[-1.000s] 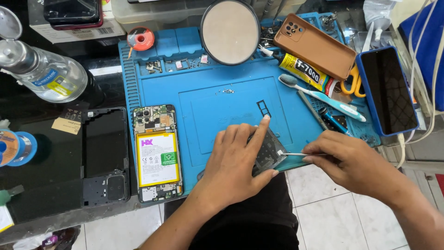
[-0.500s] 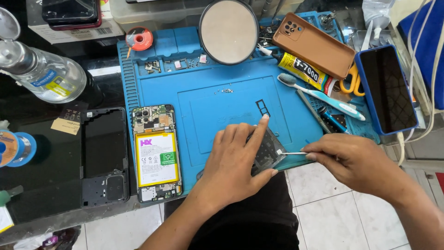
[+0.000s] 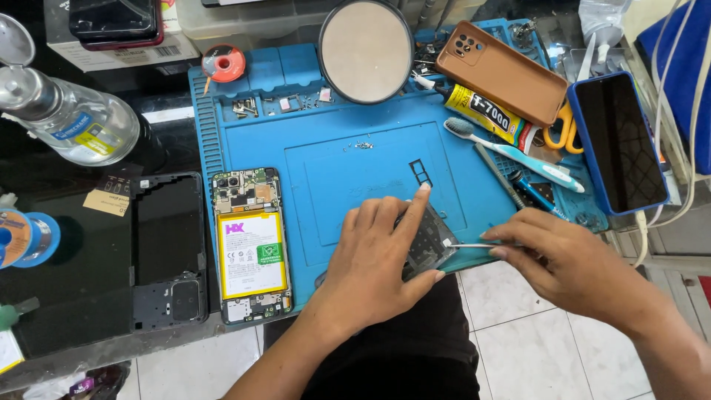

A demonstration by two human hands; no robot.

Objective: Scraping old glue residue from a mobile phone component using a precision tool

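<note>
Left hand [image 3: 370,255] pinches a dark perforated plate [image 3: 427,241] at the near edge of the blue mat [image 3: 348,170]. Right hand [image 3: 566,255], fingers pressed together, holds a thin swab [image 3: 466,245], perhaps cotton-tipped, its tip touching the plate's right edge. Opened phone [image 3: 250,244] lies left of the left hand.

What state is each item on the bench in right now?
Opened phone with yellow battery: back off, face down.
Black phone back cover: detached, on table.
Dark perforated part: pinned under left hand.
Thin swab: gripped by right hand.
Blue-cased phone: screen dark.
</note>
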